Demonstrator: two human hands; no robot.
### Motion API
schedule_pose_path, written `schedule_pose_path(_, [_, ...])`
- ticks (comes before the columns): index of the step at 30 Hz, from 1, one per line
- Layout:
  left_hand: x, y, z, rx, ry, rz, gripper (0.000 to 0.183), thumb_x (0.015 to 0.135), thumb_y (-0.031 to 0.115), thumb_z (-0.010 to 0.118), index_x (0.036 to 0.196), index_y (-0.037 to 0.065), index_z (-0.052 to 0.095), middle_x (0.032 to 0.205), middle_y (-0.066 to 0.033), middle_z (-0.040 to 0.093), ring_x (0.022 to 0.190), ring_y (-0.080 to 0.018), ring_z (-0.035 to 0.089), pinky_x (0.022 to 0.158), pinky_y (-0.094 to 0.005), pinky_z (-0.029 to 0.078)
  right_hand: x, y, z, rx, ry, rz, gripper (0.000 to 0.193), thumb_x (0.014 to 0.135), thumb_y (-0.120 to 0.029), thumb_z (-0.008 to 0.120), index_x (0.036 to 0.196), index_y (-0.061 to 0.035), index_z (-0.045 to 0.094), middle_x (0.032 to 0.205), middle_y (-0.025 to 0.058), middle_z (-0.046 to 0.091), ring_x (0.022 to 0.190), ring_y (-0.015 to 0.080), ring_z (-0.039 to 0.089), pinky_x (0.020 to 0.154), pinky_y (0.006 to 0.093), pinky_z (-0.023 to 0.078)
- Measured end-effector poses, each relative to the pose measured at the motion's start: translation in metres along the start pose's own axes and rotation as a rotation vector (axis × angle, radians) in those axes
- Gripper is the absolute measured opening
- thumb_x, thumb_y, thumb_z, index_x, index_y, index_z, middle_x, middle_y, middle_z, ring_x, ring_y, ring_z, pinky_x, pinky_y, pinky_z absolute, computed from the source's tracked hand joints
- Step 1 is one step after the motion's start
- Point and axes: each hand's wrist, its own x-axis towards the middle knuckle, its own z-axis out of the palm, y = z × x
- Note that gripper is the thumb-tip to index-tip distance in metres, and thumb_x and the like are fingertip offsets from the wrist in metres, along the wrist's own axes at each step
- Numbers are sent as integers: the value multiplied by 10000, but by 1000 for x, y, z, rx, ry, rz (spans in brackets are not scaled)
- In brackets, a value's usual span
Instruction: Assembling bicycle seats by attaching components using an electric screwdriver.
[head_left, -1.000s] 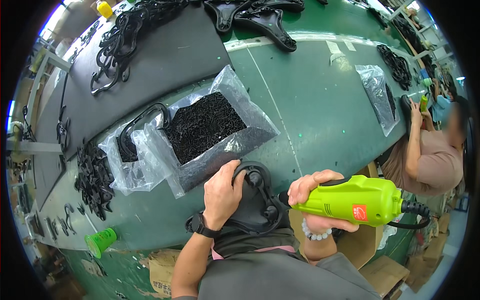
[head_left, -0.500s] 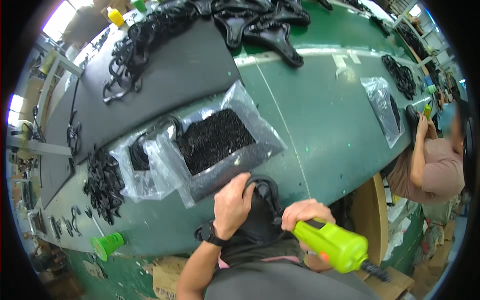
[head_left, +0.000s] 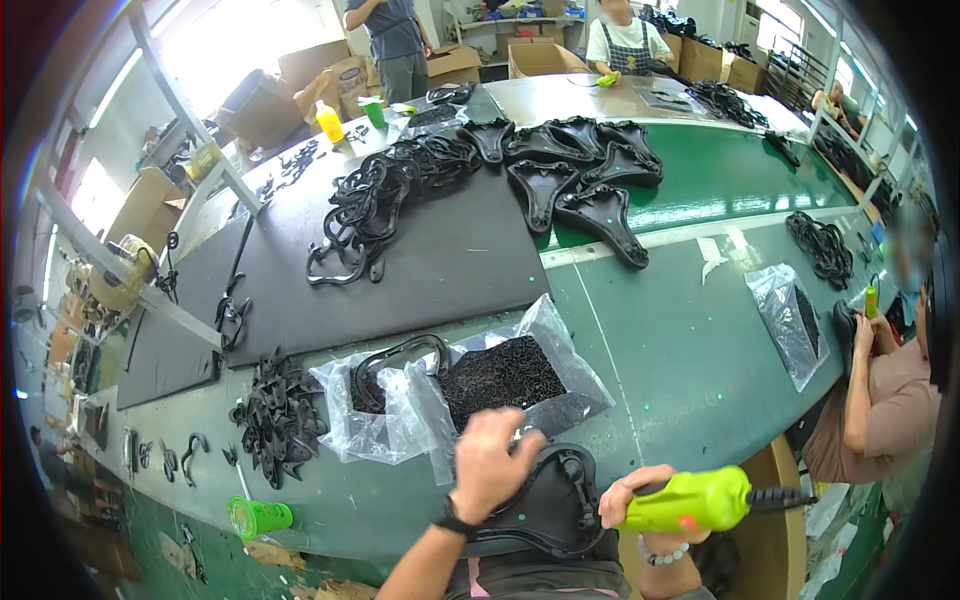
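A: Main item?
B: One black saddle [head_left: 545, 512], three-cornered, lying at the near edge of the green table [head_left: 690, 360], against the person's lap, between the two hands.

A: Right hand [head_left: 632, 500]?
B: Closed around one green power tool [head_left: 700, 500], black cord at its rear end. The hand is beside the saddle's right edge; the tool's tip is hidden.

A: Left hand [head_left: 490, 465]?
B: Raised in front of the saddle's upper left part, blurred, dark band at the wrist. Something shiny shows by its fingers; whether they grip it, cannot tell.

A: Nearest stock?
B: One clear bag [head_left: 588, 392], open, holding small black pieces [head_left: 505, 370], just beyond the left hand. To its left, a second clear bag [head_left: 345, 442] with a black curved part [head_left: 398, 352] at its top.

A: Left of those?
B: A heap of flat black parts [head_left: 278, 420]; nearer the table edge, one green cup [head_left: 262, 517].

A: Far stock?
B: A dark mat [head_left: 450, 260] bearing a pile of black loops [head_left: 375, 200]; to its right, a group of other black saddles [head_left: 605, 220].

A: Right side?
B: A third clear bag [head_left: 785, 325], and a co-worker [head_left: 890, 410] at the table's edge.
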Motion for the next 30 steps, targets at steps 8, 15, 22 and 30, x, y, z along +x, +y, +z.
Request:
schedule_pose_path(8, [28, -84, 6, 389, 36, 43, 144, 818, 217, 684, 855, 78, 683, 888, -88, 600, 900, -294, 551, 817, -414, 431, -11, -5, 7, 98, 106, 122, 616, 842, -373, 687, 1266, 39, 514, 882, 170, 626, 800, 240, 603, 735, 351, 483])
schedule_pose_path(15, [21, -82, 6, 405, 123, 108, 117, 838, 149, 666, 904, 56, 691, 899, -79, 625, 884, -282, 556, 812, -404, 440, -17, 4, -2, 77, 101, 138, 805, 787, -526, 725, 1311, 32, 476, 922, 108, 608, 791, 179, 575, 716, 304, 433])
schedule_pose_path(22, [16, -73, 4, 412, 110, 125, 132, 824, 156, 685, 897, 47, 688, 872, -59, 645, 890, -269, 568, 829, -417, 435, -12, 4, -1, 84, 62, 69, 816, 796, -502, 715, 1332, 50, 441, 930, 118, 597, 811, 179, 563, 738, 310, 432])
schedule_pose_path(30, [9, -18, -1, 263, -55, 114, 268, 933, 140, 569, 1161, 4, 605, 1073, -173, 644, 1040, -353, 573, 923, -442, 443, -4, 1, -4, -181, 0, -64, 613, 912, -398, 593, 1336, 19, 443, 973, 119, 603, 842, 167, 558, 753, 308, 437])
